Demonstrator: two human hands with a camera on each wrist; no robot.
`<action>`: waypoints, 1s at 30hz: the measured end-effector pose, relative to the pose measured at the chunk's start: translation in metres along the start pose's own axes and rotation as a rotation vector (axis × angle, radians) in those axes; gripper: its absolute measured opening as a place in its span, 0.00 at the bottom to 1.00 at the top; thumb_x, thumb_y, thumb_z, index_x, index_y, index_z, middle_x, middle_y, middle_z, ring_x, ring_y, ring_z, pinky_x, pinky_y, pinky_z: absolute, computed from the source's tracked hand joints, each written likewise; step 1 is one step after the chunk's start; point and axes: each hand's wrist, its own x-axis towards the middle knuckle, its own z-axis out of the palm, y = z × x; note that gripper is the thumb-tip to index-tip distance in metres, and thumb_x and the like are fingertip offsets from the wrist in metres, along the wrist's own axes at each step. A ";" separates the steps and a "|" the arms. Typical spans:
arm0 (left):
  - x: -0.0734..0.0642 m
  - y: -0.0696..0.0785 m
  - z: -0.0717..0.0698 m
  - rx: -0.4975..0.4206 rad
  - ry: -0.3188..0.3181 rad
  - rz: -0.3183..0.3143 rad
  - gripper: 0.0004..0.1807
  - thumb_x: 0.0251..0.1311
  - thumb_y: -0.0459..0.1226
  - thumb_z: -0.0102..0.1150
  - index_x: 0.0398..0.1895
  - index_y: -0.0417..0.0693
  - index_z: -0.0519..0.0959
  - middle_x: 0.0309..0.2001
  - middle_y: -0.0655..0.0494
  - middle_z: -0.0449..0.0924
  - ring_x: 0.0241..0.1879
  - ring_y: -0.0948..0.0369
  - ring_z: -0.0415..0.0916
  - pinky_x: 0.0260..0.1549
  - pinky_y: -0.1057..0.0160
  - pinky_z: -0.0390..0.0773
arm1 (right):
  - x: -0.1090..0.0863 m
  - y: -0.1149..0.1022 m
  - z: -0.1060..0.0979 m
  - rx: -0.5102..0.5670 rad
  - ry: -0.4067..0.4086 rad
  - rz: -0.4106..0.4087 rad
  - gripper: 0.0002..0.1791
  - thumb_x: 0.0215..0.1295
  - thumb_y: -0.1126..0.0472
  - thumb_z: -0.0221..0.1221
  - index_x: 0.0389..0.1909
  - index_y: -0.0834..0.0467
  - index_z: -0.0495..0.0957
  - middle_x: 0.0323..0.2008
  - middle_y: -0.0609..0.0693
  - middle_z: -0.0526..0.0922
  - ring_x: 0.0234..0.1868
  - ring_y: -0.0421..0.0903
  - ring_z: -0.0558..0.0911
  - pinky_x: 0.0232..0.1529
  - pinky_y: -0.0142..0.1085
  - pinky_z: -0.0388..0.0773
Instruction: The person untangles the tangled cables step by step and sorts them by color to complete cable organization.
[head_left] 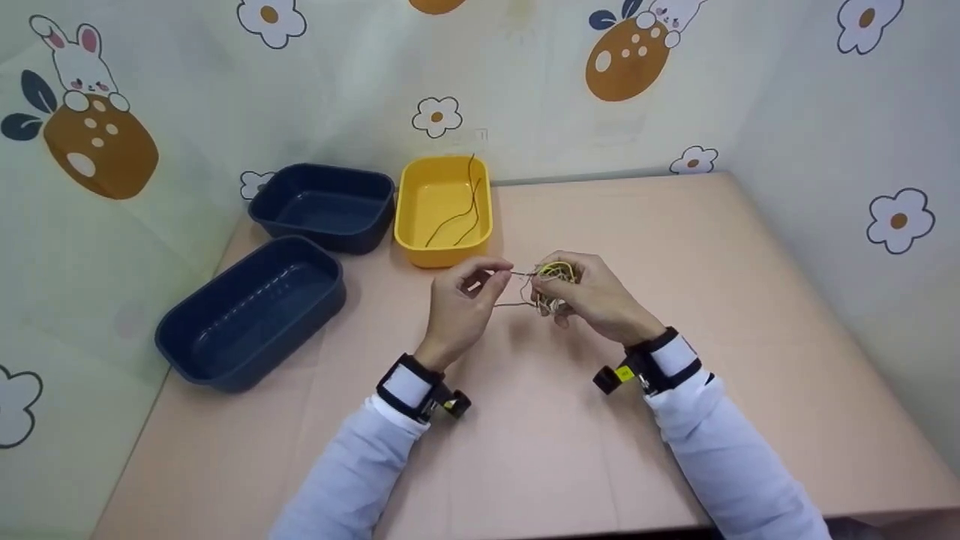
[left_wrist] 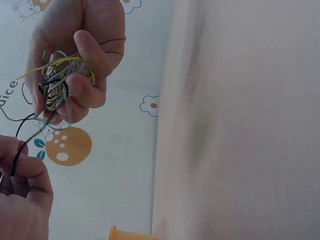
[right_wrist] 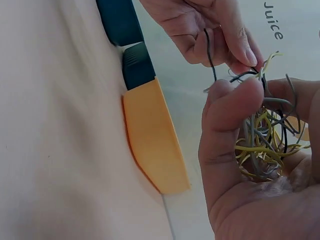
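A tangled bundle of thin cords (head_left: 556, 289), yellow, grey and black, sits in my right hand (head_left: 592, 296), gripped between thumb and curled fingers above the table. My left hand (head_left: 465, 300) pinches a black cord (left_wrist: 20, 155) that runs out of the bundle. In the right wrist view the black cord (right_wrist: 209, 50) also passes across the left palm, while yellow and grey strands (right_wrist: 262, 150) loop about inside the right hand. Beyond the left hand, two dark cords (head_left: 474, 196) lie in the yellow bin (head_left: 442, 257), one end rising over its back rim.
Left of the yellow bin stands a dark blue bin (head_left: 322, 169), with a second blue bin (head_left: 247, 322) nearer on the left. All rest on a pink-covered table (head_left: 525, 435). A printed wall covering (head_left: 525, 97) rises behind and at both sides.
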 end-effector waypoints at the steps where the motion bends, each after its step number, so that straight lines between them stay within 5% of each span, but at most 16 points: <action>1: 0.000 0.000 0.000 0.011 0.000 0.000 0.07 0.74 0.28 0.70 0.50 0.37 0.91 0.48 0.40 0.93 0.38 0.64 0.84 0.38 0.72 0.82 | 0.000 0.000 -0.001 -0.006 -0.003 -0.003 0.07 0.81 0.62 0.64 0.51 0.62 0.83 0.36 0.50 0.89 0.31 0.42 0.85 0.26 0.31 0.81; 11: 0.001 0.000 -0.006 -0.084 -0.022 -0.054 0.08 0.75 0.29 0.70 0.52 0.36 0.91 0.41 0.40 0.91 0.27 0.67 0.80 0.28 0.72 0.77 | -0.001 0.002 -0.007 0.001 -0.012 -0.023 0.05 0.81 0.64 0.64 0.50 0.61 0.83 0.36 0.48 0.88 0.27 0.39 0.78 0.24 0.29 0.72; 18: 0.005 -0.002 -0.011 0.208 -0.018 0.118 0.07 0.74 0.34 0.74 0.48 0.40 0.93 0.42 0.47 0.95 0.32 0.66 0.81 0.32 0.73 0.78 | -0.002 0.001 -0.014 -0.027 -0.023 -0.029 0.08 0.84 0.61 0.62 0.54 0.60 0.83 0.35 0.47 0.84 0.25 0.39 0.74 0.22 0.28 0.68; 22: 0.007 0.000 -0.017 0.332 -0.076 0.161 0.08 0.75 0.37 0.74 0.43 0.40 0.92 0.36 0.47 0.91 0.32 0.66 0.78 0.34 0.73 0.75 | -0.003 0.000 -0.016 -0.030 -0.025 -0.030 0.08 0.85 0.61 0.62 0.54 0.61 0.83 0.34 0.47 0.83 0.24 0.39 0.74 0.21 0.28 0.67; 25: 0.008 0.002 -0.022 0.317 -0.150 0.120 0.08 0.76 0.37 0.73 0.42 0.41 0.91 0.33 0.48 0.88 0.31 0.65 0.75 0.34 0.72 0.73 | -0.003 0.000 -0.017 -0.004 -0.028 -0.024 0.07 0.85 0.61 0.62 0.53 0.60 0.83 0.34 0.47 0.83 0.23 0.38 0.74 0.21 0.28 0.67; 30: 0.009 0.006 -0.029 0.123 -0.236 -0.040 0.08 0.78 0.36 0.70 0.42 0.38 0.90 0.32 0.56 0.87 0.30 0.65 0.76 0.32 0.71 0.73 | -0.004 -0.002 -0.019 0.133 -0.052 -0.019 0.06 0.86 0.61 0.61 0.52 0.59 0.83 0.33 0.45 0.83 0.23 0.37 0.72 0.20 0.28 0.65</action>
